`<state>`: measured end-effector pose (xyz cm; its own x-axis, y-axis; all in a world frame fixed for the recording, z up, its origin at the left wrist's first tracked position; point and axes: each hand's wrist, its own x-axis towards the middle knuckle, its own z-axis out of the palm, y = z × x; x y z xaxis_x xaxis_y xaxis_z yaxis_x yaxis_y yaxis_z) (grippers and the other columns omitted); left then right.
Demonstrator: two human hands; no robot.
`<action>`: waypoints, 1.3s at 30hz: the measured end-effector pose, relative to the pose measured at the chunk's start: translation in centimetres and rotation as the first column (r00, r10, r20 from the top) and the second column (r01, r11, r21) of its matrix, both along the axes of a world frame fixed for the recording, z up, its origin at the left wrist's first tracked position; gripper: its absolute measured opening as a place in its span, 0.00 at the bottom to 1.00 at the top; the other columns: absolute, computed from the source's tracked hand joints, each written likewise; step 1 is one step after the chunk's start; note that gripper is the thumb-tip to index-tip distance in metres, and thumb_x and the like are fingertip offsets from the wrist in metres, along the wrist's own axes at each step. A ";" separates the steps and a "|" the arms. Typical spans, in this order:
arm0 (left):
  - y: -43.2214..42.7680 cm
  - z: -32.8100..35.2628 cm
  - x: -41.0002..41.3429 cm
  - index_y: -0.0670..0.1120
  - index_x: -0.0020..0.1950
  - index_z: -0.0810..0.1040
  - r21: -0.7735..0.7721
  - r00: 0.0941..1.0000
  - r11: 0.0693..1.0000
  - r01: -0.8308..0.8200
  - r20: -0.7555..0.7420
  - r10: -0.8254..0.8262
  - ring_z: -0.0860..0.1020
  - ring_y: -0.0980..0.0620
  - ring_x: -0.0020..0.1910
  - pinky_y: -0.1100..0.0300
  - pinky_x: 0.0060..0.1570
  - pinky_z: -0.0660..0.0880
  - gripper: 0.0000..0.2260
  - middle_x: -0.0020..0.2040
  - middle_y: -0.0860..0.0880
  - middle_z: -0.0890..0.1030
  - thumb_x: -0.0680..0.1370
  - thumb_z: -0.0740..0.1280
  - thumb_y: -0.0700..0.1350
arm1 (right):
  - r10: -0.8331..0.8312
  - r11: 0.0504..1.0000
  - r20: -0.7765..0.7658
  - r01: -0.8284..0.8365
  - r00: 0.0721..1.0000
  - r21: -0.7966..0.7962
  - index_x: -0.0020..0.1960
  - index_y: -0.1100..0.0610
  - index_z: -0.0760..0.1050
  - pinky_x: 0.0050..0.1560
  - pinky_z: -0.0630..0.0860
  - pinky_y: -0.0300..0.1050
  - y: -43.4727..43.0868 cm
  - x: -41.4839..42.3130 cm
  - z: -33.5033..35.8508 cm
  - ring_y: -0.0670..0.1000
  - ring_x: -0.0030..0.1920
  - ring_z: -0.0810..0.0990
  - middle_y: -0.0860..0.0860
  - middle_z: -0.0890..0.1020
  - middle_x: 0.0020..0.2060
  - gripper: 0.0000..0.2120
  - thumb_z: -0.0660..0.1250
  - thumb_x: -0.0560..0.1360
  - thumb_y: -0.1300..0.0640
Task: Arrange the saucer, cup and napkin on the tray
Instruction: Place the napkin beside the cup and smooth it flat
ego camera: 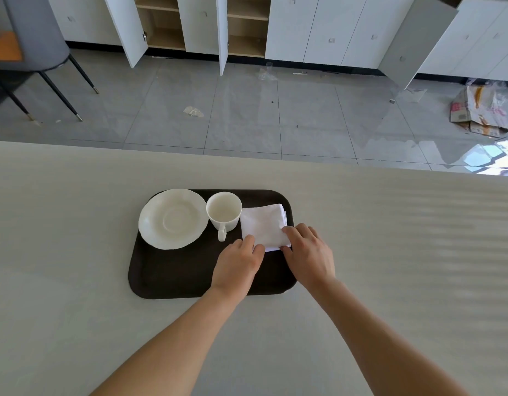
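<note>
One dark tray (173, 277) lies on a pale countertop (61, 252), its long axis running left to right across the scene, and it carries one of each piece of the setting. At the tray's far-left corner sits the single white saucer (173, 218), its rim overhanging the tray's left edge slightly. Just to its right, close enough that the rims appear to touch, stands the one white cup (224, 210), upright and empty, its handle pointing toward the near side. Right again, at the far-right corner, lies the one folded white napkin (264, 225), a squarish pad turned a little off the tray's lines.

Both of the person's hands meet at the napkin's near edge. The left hand (238, 262) rests palm-down with fingers loosely curled, the tips on the napkin's near-left corner; whether it pinches the cloth or merely presses it cannot be told. The right hand (310, 252) lies flatter, fingers spread over the near-right corner, thumb tucked at the fold.

The napkin lies directly ahead of both hands, toward the far side, with neither hand plainly nearer. All three items being aboard, the work looks nearly complete; any next move would likely be squaring the napkin to the tray.
</note>
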<state>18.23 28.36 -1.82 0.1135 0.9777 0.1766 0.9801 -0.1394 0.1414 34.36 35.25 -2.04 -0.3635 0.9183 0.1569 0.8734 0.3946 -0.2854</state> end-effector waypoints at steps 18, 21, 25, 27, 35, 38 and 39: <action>0.3 -0.5 -0.1 0.41 0.57 0.80 -0.081 0.992 0.994 -0.067 0.097 0.075 0.78 0.47 0.41 0.56 0.40 0.80 0.14 0.50 0.43 0.80 0.73 0.70 0.35 | 0.058 0.998 0.007 -0.059 0.998 0.034 0.50 0.54 0.80 0.26 0.72 0.44 2.0 -0.3 -0.2 0.56 0.43 0.77 0.51 0.80 0.41 0.09 0.74 0.71 0.60; 0.1 -0.9 0.0 0.41 0.63 0.78 -0.112 0.989 0.991 -0.074 0.119 0.087 0.78 0.47 0.46 0.56 0.47 0.79 0.16 0.55 0.43 0.79 0.75 0.67 0.38 | 0.069 0.997 0.011 -0.069 0.998 0.031 0.51 0.55 0.80 0.27 0.71 0.44 2.2 -0.5 -0.1 0.57 0.44 0.77 0.51 0.80 0.42 0.10 0.74 0.70 0.60; -0.2 -1.2 -0.1 0.42 0.66 0.76 -0.131 0.984 0.989 -0.075 0.149 0.094 0.79 0.46 0.51 0.54 0.51 0.79 0.21 0.59 0.41 0.79 0.73 0.68 0.39 | 0.067 0.997 0.014 -0.067 0.998 0.025 0.52 0.56 0.80 0.28 0.72 0.45 2.3 -0.5 -0.1 0.58 0.45 0.77 0.52 0.80 0.42 0.10 0.74 0.71 0.60; -0.4 -1.5 -0.3 0.42 0.66 0.76 -0.125 0.988 0.991 -0.052 0.140 0.070 0.79 0.44 0.53 0.52 0.53 0.79 0.22 0.61 0.40 0.78 0.72 0.68 0.39 | 0.066 0.997 0.012 -0.066 0.998 0.025 0.52 0.56 0.80 0.29 0.71 0.45 2.3 -0.5 0.0 0.58 0.45 0.77 0.52 0.80 0.42 0.09 0.73 0.72 0.60; -0.2 -1.7 -0.2 0.42 0.65 0.77 -0.151 0.989 0.986 -0.074 0.117 0.092 0.77 0.43 0.62 0.49 0.58 0.78 0.19 0.65 0.39 0.77 0.74 0.66 0.42 | 0.070 0.998 0.013 -0.070 0.997 0.001 0.51 0.54 0.81 0.29 0.76 0.46 1.9 -0.2 0.0 0.54 0.47 0.77 0.51 0.80 0.44 0.12 0.75 0.72 0.49; -0.3 -1.8 -0.2 0.42 0.67 0.76 -0.147 0.988 0.986 -0.080 0.121 0.098 0.76 0.43 0.65 0.50 0.59 0.77 0.20 0.67 0.39 0.76 0.75 0.65 0.43 | 0.050 0.999 0.020 -0.050 0.999 -0.003 0.48 0.55 0.81 0.29 0.73 0.44 2.1 -0.4 -0.4 0.56 0.47 0.77 0.51 0.80 0.43 0.07 0.74 0.74 0.52; -0.4 -1.8 -0.2 0.42 0.67 0.75 -0.147 0.988 0.986 -0.082 0.121 0.100 0.75 0.43 0.66 0.50 0.60 0.77 0.20 0.68 0.39 0.75 0.76 0.64 0.43 | 0.043 0.999 0.021 -0.043 0.999 -0.008 0.48 0.55 0.81 0.30 0.73 0.45 2.2 -0.5 -0.5 0.56 0.47 0.77 0.51 0.80 0.43 0.07 0.73 0.74 0.53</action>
<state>18.06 28.01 -3.65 0.0082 0.9990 0.0429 0.9603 -0.0198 0.2783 33.87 37.46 -2.56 -0.4059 0.9029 0.1417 0.8617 0.4297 -0.2698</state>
